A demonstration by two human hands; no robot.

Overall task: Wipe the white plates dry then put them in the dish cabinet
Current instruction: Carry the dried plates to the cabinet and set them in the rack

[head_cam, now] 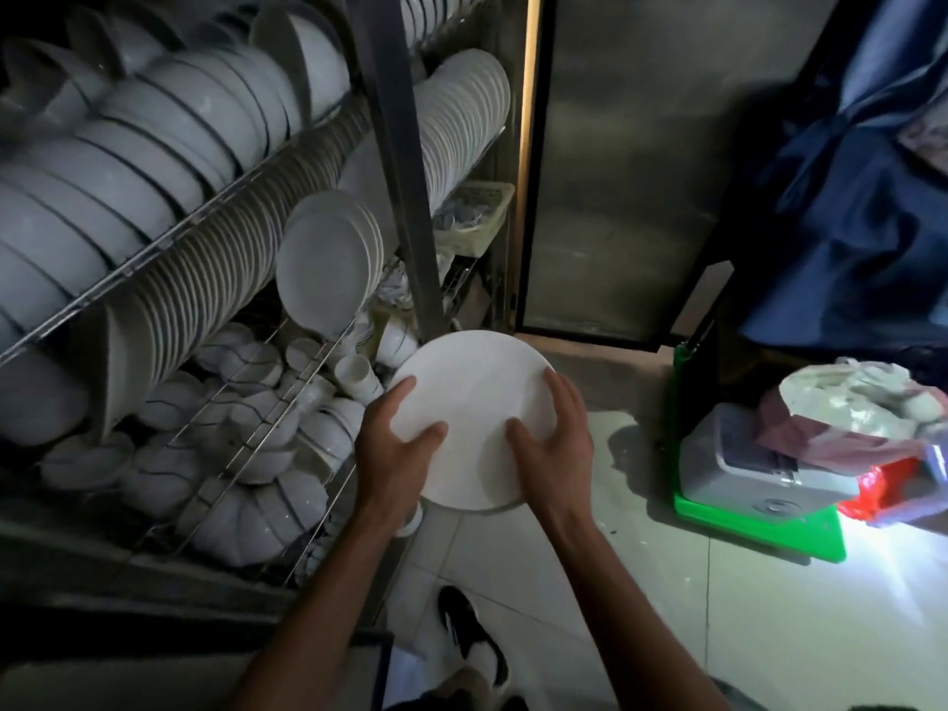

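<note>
I hold one white plate (pixel 477 402) with both hands, in front of the open dish cabinet (pixel 395 146). My left hand (pixel 397 454) grips its left rim, thumb on the face. My right hand (pixel 551 443) grips its right rim, fingers spread over the face. The plate is tilted, its face toward me. Just above it, a row of white plates (pixel 328 264) stands on edge on the cabinet's wire rack (pixel 154 248). No cloth is in view.
Stacked white bowls (pixel 128 146) fill the upper rack; small bowls and cups (pixel 246 428) crowd the lower wire shelf. More plates (pixel 461 120) stand right of the cabinet post. A green stool (pixel 759 526) with a grey box and bags sits right. My shoe (pixel 472 633) rests on the tiled floor.
</note>
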